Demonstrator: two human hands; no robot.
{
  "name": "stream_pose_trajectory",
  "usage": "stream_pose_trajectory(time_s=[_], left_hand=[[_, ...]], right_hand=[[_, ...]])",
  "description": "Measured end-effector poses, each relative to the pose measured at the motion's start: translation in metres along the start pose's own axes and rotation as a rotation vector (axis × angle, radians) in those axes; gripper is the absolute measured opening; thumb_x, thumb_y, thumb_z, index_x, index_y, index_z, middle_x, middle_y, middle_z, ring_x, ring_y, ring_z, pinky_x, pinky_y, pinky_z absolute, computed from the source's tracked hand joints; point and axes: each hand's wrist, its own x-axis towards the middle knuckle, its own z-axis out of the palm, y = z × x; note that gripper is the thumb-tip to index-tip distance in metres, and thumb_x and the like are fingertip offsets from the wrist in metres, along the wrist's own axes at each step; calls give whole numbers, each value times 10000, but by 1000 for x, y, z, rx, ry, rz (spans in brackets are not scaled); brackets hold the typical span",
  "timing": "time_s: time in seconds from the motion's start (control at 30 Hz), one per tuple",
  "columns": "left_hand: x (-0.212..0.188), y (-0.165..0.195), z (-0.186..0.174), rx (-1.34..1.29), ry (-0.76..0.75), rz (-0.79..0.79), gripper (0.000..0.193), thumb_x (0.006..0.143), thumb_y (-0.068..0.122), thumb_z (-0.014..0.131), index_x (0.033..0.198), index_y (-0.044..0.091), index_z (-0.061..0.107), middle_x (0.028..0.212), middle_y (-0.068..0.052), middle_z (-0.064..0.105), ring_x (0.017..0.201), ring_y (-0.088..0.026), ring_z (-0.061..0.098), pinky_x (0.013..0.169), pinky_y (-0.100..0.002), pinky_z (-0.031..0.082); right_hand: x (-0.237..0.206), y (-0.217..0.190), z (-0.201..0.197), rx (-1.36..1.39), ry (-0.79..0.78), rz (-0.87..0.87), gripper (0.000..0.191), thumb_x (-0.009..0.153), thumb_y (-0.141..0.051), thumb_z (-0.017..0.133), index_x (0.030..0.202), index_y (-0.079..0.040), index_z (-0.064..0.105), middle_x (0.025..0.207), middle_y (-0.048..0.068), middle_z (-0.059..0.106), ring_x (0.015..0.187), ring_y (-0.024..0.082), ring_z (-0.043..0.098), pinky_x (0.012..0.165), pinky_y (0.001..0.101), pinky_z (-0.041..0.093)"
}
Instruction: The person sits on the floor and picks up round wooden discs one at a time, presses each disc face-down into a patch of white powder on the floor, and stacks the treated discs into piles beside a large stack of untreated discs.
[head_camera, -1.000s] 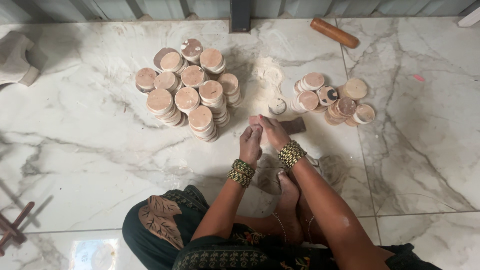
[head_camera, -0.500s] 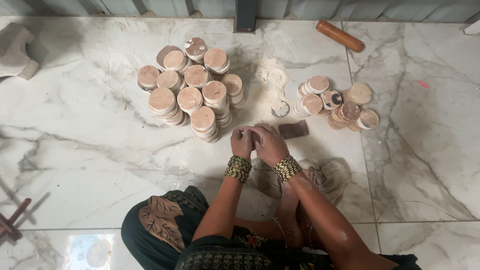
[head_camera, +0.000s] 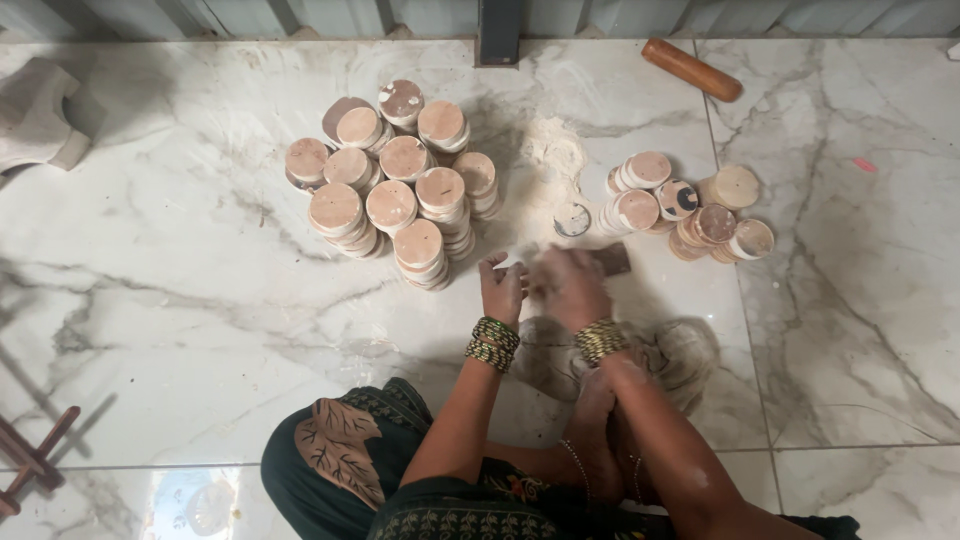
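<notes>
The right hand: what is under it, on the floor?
Beside the right hand a dark rectangular block shows on the marble floor. White powder lies around. What the palm presses is covered.

Tan discs (head_camera: 390, 205) on white grey-veined marble floor (head_camera: 180, 300).

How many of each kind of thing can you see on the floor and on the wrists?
Clusters of stacked round tan discs: 2
Brown wooden cylinder roller: 1
Green-and-gold beaded bangle sets: 2
Total: 5
</notes>
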Motion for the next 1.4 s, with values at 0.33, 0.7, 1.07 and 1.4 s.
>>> stream_pose_trajectory(time_s=[0.33,0.7,1.07,1.4], left_hand=[[3,3,2,-56,-5,-51,414,929,185,638,1291,89,463,1030,-110,686,788,-181,655,686,-322,546],[6,-3,1,-1,-11,-69,398,954,218,623,1288,77,458,1048,-120,684,788,-172,648,688,-318,541],[7,-10,-1,22,-36,-58,404,955,225,638,1284,69,462,1028,-125,683,785,-172,645,688,-322,543],[6,-14,0,32,-51,-95,400,961,230,632,1284,68,461,1040,-129,683,767,-172,636,681,-321,542]], right_hand=[[1,90,-45,-114,248,545,714,729,-309,894,1309,-123,521,1170,209,666,1075,452,625,907,551,490],[12,82,-49,-156,433,310,620,764,-248,877,1307,-126,603,1367,149,614,1278,364,564,1076,507,449],[49,80,-42,-90,313,274,686,847,-247,790,1484,-196,539,1433,124,606,1233,356,599,1008,482,496],[51,77,-37,-261,300,282,730,812,-303,843,1457,-182,522,1323,136,622,1205,401,579,956,527,497]])
